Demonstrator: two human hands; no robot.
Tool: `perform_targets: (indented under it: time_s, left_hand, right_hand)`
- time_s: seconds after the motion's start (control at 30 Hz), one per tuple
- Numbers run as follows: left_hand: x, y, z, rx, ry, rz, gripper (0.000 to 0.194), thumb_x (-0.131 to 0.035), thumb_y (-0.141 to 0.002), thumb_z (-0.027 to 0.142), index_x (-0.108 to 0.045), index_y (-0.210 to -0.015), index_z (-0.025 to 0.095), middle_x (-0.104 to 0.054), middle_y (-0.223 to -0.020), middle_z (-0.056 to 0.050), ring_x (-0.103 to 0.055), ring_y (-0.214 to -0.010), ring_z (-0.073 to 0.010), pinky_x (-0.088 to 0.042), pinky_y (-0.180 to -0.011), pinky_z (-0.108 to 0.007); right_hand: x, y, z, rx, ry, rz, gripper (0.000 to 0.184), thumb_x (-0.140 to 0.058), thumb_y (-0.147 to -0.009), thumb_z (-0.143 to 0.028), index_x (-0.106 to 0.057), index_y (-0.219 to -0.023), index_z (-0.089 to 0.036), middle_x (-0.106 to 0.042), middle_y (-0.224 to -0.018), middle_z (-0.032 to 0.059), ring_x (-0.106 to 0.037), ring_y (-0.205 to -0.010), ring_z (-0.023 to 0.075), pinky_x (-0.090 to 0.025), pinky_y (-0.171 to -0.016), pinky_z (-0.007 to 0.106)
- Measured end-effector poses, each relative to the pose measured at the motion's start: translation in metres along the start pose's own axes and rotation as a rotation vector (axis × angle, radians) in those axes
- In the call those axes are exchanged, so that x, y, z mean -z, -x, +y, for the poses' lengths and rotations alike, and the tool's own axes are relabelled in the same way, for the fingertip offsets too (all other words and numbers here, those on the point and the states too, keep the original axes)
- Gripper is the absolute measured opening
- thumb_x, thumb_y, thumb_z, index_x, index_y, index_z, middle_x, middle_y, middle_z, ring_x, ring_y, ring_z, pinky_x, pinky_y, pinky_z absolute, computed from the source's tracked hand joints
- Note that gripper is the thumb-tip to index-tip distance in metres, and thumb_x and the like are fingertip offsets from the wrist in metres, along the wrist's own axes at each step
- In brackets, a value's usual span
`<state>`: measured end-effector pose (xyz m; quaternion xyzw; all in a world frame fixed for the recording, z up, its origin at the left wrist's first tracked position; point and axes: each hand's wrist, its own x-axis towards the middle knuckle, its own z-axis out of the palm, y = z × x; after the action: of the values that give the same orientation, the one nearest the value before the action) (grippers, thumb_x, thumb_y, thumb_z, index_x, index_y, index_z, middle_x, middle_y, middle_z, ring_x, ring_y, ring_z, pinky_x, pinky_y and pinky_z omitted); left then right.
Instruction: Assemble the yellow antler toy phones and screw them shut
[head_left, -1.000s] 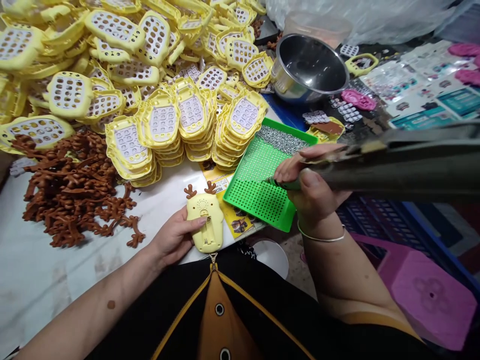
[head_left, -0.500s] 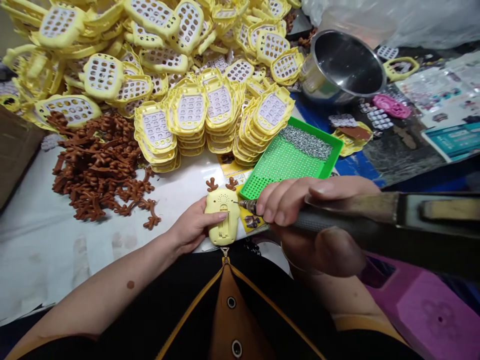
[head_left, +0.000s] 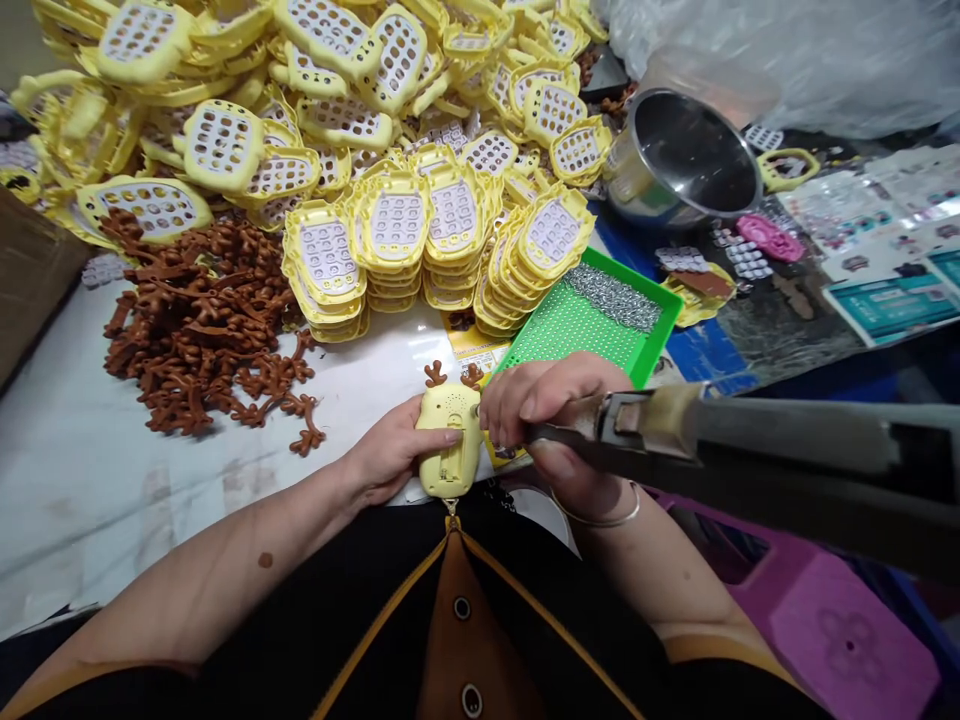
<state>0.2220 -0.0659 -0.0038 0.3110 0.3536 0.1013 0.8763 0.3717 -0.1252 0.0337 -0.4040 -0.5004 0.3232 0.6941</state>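
Observation:
My left hand (head_left: 390, 450) is closed round a yellow toy phone (head_left: 466, 462) with brown antlers (head_left: 435, 374), its thumb lying across the back. The phone's back faces up and shows speaker holes and an uncovered battery slot. In my right hand (head_left: 559, 410) is a long dark power screwdriver (head_left: 645, 432), its body running off to the right. The tool's tip meets the upper right part of the phone's back; my fingers partly cover it, so I cannot make out a screw there. A green tray (head_left: 652, 365) with a heap of small screws (head_left: 615, 295) lies just beyond my right hand.
Stacked yellow phone shells (head_left: 390, 225) stand behind the phone, with a larger loose pile (head_left: 225, 145) beyond. Brown antler pieces (head_left: 202, 340) are heaped to the left. A steel bowl (head_left: 682, 150) sits at the back right, near printed sheets (head_left: 885, 285). A pink stool (head_left: 832, 620) is low right.
My right hand has brought the screwdriver left and inward, so its tip now reaches the phone's back. My left hand keeps its hold on the phone. The view has shifted slightly.

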Motion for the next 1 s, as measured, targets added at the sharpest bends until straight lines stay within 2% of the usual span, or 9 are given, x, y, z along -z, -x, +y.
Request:
perform_targets:
  time_s: [0.1,0.23,0.3,0.37,0.43,0.5,0.67,0.83,1.0]
  left_hand:
    - [0.001,0.001,0.001,0.007,-0.01,-0.013,0.046,-0.076,-0.067,0.016,-0.061,-0.11,0.014,-0.069,-0.105,-0.01,-0.064,-0.087,-0.0192,-0.048,-0.08,-0.031]
    - [-0.001,0.001,0.003,0.026,-0.02,-0.01,0.047,-0.074,-0.068,0.015,-0.06,-0.114,0.014,-0.069,-0.108,-0.011,-0.065,-0.088,-0.0197,-0.049,-0.081,-0.031]
    - [-0.003,0.0,0.005,0.041,0.002,0.007,0.047,-0.074,-0.069,0.014,-0.06,-0.114,0.013,-0.07,-0.108,-0.011,-0.067,-0.088,-0.0208,-0.05,-0.082,-0.032]
    - [-0.005,0.0,0.007,0.051,0.037,0.032,0.044,-0.072,-0.07,0.013,-0.061,-0.113,0.013,-0.071,-0.106,-0.012,-0.068,-0.086,-0.0208,-0.052,-0.082,-0.033]
    - [-0.007,-0.001,0.009,0.051,0.065,0.076,0.042,-0.071,-0.071,0.012,-0.061,-0.111,0.013,-0.072,-0.103,-0.011,-0.069,-0.084,-0.0201,-0.053,-0.081,-0.033]
    - [-0.008,-0.001,0.01,0.051,0.076,0.112,0.042,-0.071,-0.072,0.011,-0.061,-0.112,0.014,-0.073,-0.102,-0.01,-0.069,-0.082,-0.0195,-0.054,-0.081,-0.032]
    - [-0.007,-0.004,0.01,0.066,0.061,0.069,0.043,-0.07,-0.073,0.01,-0.06,-0.114,0.014,-0.073,-0.102,-0.011,-0.07,-0.082,-0.0202,-0.056,-0.078,-0.032]
    - [-0.004,-0.004,0.01,0.088,0.043,0.085,0.042,-0.072,-0.072,0.012,-0.061,-0.113,0.016,-0.073,-0.103,-0.01,-0.07,-0.08,-0.0189,-0.057,-0.076,-0.031]
    - [-0.004,-0.004,0.012,0.105,0.034,0.103,0.047,-0.074,-0.071,0.013,-0.061,-0.115,0.016,-0.073,-0.105,-0.011,-0.069,-0.086,-0.0212,-0.056,-0.079,-0.033]
  right_hand:
    - [-0.001,0.001,0.002,0.105,-0.112,-0.046,0.015,-0.068,-0.076,-0.034,-0.056,-0.079,-0.026,-0.055,-0.056,-0.005,-0.051,-0.046,0.0123,-0.046,-0.044,0.03]
    - [0.002,0.006,-0.005,0.107,-0.125,-0.067,0.014,-0.066,-0.078,-0.033,-0.06,-0.089,-0.025,-0.056,-0.06,-0.0035,-0.053,-0.048,0.0133,-0.049,-0.048,0.033]
    - [0.007,0.006,-0.015,0.107,-0.113,-0.061,0.02,-0.064,-0.08,-0.033,-0.062,-0.099,-0.025,-0.056,-0.061,-0.0032,-0.054,-0.049,0.0143,-0.05,-0.048,0.034]
    - [0.016,0.002,-0.024,0.167,-0.084,-0.007,0.025,-0.062,-0.081,-0.034,-0.063,-0.105,-0.025,-0.055,-0.059,-0.0033,-0.054,-0.048,0.0145,-0.05,-0.047,0.033]
    - [0.029,-0.004,-0.027,0.267,-0.02,0.119,0.023,-0.063,-0.08,-0.034,-0.066,-0.1,-0.024,-0.053,-0.056,-0.0038,-0.053,-0.047,0.0137,-0.049,-0.047,0.031]
    - [0.046,-0.01,-0.021,0.331,0.059,0.242,0.019,-0.065,-0.077,-0.032,-0.067,-0.095,-0.024,-0.052,-0.054,-0.0041,-0.052,-0.047,0.0129,-0.048,-0.047,0.029]
    - [0.079,-0.018,0.01,0.362,0.161,0.304,0.018,-0.063,-0.077,-0.031,-0.065,-0.094,-0.025,-0.052,-0.054,-0.0064,-0.05,-0.044,0.0111,-0.046,-0.045,0.026]
    - [0.083,-0.018,0.02,0.357,0.181,0.335,0.015,-0.063,-0.08,-0.033,-0.064,-0.093,-0.026,-0.049,-0.053,-0.0069,-0.048,-0.043,0.0102,-0.045,-0.044,0.025]
    - [0.085,-0.018,0.024,0.259,0.248,0.352,0.018,-0.065,-0.079,-0.042,-0.062,-0.092,-0.029,-0.047,-0.054,-0.0064,-0.047,-0.042,0.0121,-0.043,-0.043,0.029]
